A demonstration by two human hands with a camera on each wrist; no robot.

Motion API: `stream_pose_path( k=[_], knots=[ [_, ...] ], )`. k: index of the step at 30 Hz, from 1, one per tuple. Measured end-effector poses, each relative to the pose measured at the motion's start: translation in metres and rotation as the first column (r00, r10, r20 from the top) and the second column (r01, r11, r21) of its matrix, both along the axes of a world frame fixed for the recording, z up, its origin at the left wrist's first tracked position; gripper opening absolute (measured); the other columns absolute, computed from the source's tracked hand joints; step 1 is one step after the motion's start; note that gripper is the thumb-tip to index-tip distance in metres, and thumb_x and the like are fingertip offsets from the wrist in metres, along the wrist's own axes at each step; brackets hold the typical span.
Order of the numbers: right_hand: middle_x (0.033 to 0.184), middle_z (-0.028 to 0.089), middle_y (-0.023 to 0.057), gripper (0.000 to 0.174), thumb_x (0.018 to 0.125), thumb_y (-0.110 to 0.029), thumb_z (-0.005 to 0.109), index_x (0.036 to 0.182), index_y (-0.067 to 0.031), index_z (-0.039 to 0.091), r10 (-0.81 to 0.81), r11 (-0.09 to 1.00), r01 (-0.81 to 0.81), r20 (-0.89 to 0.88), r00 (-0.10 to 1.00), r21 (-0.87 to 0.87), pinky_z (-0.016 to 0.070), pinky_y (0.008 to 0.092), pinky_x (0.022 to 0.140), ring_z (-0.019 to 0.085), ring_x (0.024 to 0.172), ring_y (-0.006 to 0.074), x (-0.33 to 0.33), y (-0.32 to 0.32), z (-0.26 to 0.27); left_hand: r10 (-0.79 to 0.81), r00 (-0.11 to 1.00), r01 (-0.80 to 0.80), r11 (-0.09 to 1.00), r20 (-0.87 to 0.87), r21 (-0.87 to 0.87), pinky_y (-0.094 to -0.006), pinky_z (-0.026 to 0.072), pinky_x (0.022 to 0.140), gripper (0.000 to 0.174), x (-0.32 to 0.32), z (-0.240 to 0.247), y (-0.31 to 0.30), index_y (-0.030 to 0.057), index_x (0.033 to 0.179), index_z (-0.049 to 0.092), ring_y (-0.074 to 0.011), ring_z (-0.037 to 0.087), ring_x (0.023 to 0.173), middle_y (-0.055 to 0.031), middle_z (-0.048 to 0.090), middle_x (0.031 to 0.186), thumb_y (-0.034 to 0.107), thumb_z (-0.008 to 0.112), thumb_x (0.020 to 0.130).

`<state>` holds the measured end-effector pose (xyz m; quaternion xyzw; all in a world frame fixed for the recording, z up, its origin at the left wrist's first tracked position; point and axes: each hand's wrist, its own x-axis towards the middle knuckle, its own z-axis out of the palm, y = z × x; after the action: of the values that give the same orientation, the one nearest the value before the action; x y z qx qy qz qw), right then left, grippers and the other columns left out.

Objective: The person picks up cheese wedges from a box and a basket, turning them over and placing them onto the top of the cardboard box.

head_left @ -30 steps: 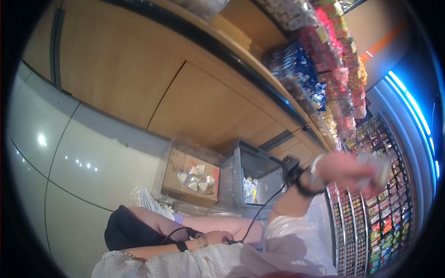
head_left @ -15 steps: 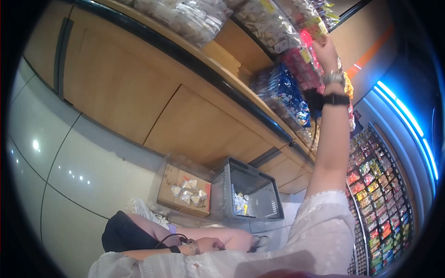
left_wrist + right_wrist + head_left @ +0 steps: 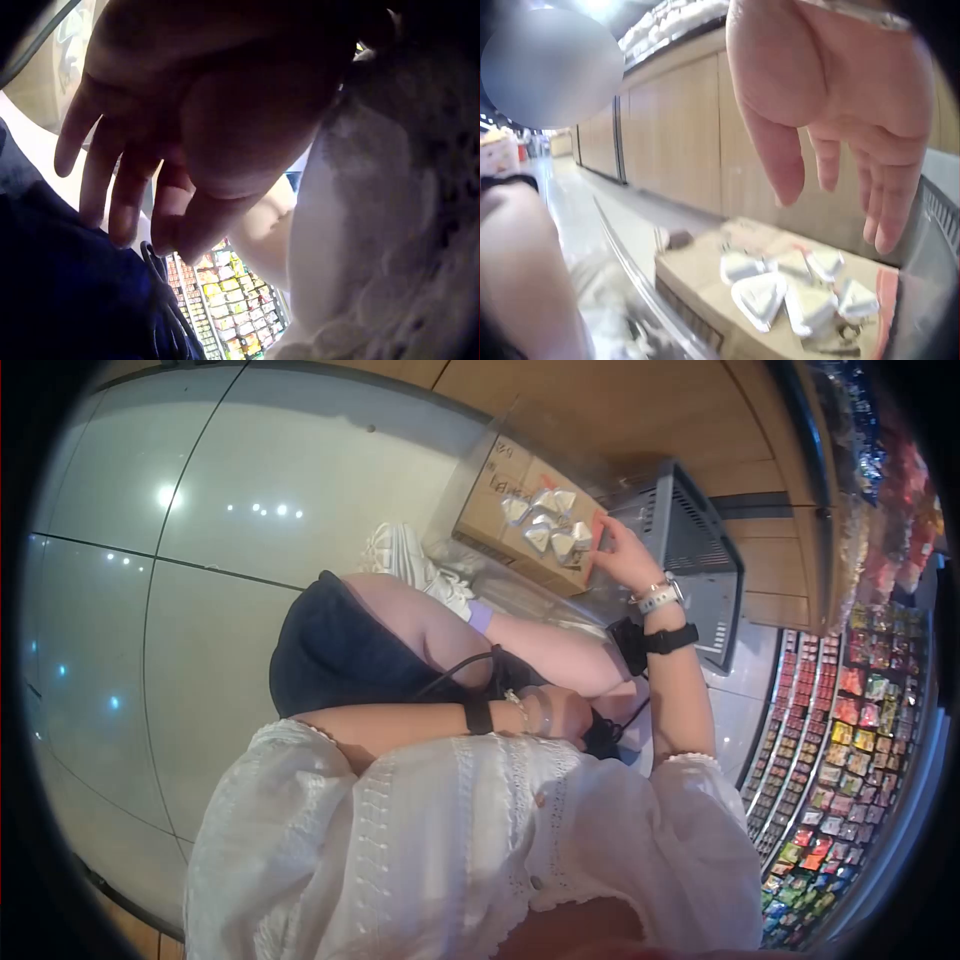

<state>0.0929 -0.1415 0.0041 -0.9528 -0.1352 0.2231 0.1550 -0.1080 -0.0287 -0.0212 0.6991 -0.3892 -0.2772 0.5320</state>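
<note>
My right hand is above the right edge of a brown cardboard box, fingers extended downward with nothing held. Several small white triangular packs lie on top of the box. The right wrist view has this hand above and behind the packs, thumb apart from the fingers. My left hand lies low against the lap, by a black cable. Its fingers hang loosely curled around nothing in the left wrist view, where the hand is dark against the light.
A grey plastic basket stands right of the box, against wooden cabinets. Clear plastic walls surround the box. Bagged goods line the counter, and a rack of small colourful packets curves along the right. White sneakers rest on the tiled floor.
One second ago my right hand carried a blurred pale thing, then reached up to the bagged goods on the counter. Now it is down over the box, and the head view has tilted downward.
</note>
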Motion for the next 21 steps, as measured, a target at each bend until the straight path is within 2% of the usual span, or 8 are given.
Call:
stream_pose_path(
  k=[3,5,7,9,11,15,16,21],
  knots=[
    [0.114,0.042,0.0255,0.076,0.061,-0.016,0.069,0.126,-0.0028,0.033,0.04,0.985,-0.039,-0.002,0.999,-0.167,0.0382,0.033,0.089,0.044,0.106,0.0349,0.011,0.003,-0.038,-0.09,0.996,0.091,0.994,-0.006,0.06,-0.0392,0.045,0.066,0.026,0.005,-0.005,-0.007,0.0079,0.075,0.062,-0.0273,0.058,0.074,-0.0105,0.06,0.074,0.032,0.051,0.074],
    [0.116,0.038,0.027,0.087,0.055,-0.016,0.072,0.129,-0.0034,0.028,0.055,0.985,-0.055,-0.006,0.998,-0.163,0.0378,0.0317,0.09,0.045,0.104,0.0362,0.019,0.003,-0.056,-0.145,0.989,0.145,0.986,0.0,0.082,-0.0395,0.0453,0.068,0.027,0.006,-0.009,-0.009,0.0083,0.078,0.062,-0.0271,0.059,0.076,-0.0102,0.06,0.078,0.031,0.049,0.076],
    [0.118,0.037,0.0249,0.083,0.061,-0.014,0.07,0.13,-0.0061,0.025,-0.17,0.953,0.142,-0.085,0.982,-0.267,0.0371,0.0353,0.09,0.037,0.112,0.0359,0.022,0.016,-0.058,-0.084,0.996,0.084,0.994,-0.008,0.072,-0.0398,0.0459,0.07,0.023,0.004,-0.011,-0.008,0.0107,0.082,0.063,-0.0275,0.059,0.079,-0.0096,0.061,0.083,0.028,0.048,0.076],
    [0.12,0.035,0.0248,0.091,0.057,-0.021,0.074,0.131,-0.0066,0.024,-0.223,0.956,0.194,-0.116,0.968,-0.222,0.038,0.0352,0.089,0.04,0.108,0.0374,0.034,0.005,-0.071,-0.047,0.999,0.049,0.996,-0.028,0.071,-0.0394,0.0462,0.07,0.022,0.002,-0.011,-0.006,0.0115,0.084,0.062,-0.0275,0.059,0.079,-0.0094,0.061,0.085,0.026,0.049,0.075],
    [0.118,0.037,0.0252,0.095,0.055,-0.027,0.075,0.132,-0.0067,0.023,-0.114,0.989,0.086,-0.242,0.963,-0.124,0.0398,0.0349,0.087,0.046,0.102,0.0374,0.049,-0.003,-0.081,-0.006,0.999,0.009,0.998,-0.042,0.068,-0.0391,0.0465,0.071,0.021,0.004,-0.012,-0.004,0.0122,0.086,0.061,-0.0275,0.059,0.08,-0.0092,0.06,0.086,0.025,0.05,0.074],
    [0.106,0.048,0.0226,0.074,0.057,-0.028,0.075,0.117,-0.0053,0.039,0.026,0.946,-0.018,0.022,0.999,-0.324,0.0425,0.0342,0.082,0.053,0.094,0.0321,0.051,0.008,-0.086,0.014,0.999,-0.012,0.999,-0.046,0.038,-0.0387,0.0467,0.072,0.023,0.007,-0.014,-0.005,0.0127,0.092,0.058,-0.0271,0.058,0.084,-0.0102,0.059,0.09,0.022,0.053,0.072],
    [0.102,0.052,0.0189,0.064,0.056,-0.029,0.075,0.108,-0.006,0.045,-0.01,0.953,0.017,0.022,1.0,-0.302,0.0426,0.0336,0.08,0.054,0.094,0.0299,0.055,0.008,-0.089,-0.01,0.998,0.011,1.0,-0.06,0.026,-0.0388,0.0467,0.072,0.024,0.008,-0.015,-0.006,0.0122,0.093,0.057,-0.027,0.058,0.085,-0.0106,0.058,0.09,0.022,0.054,0.071],
    [0.096,0.058,0.0154,0.059,0.058,-0.03,0.073,0.106,-0.0072,0.048,0.049,0.96,-0.04,0.028,0.998,-0.277,0.0435,0.0322,0.078,0.056,0.09,0.0267,0.052,0.014,-0.078,0.0,0.999,0.0,1.0,-0.047,0.011,-0.0398,0.0459,0.073,0.024,0.008,-0.015,-0.003,0.0119,0.094,0.057,-0.0271,0.057,0.087,-0.0112,0.058,0.091,0.022,0.054,0.072]
  ],
)
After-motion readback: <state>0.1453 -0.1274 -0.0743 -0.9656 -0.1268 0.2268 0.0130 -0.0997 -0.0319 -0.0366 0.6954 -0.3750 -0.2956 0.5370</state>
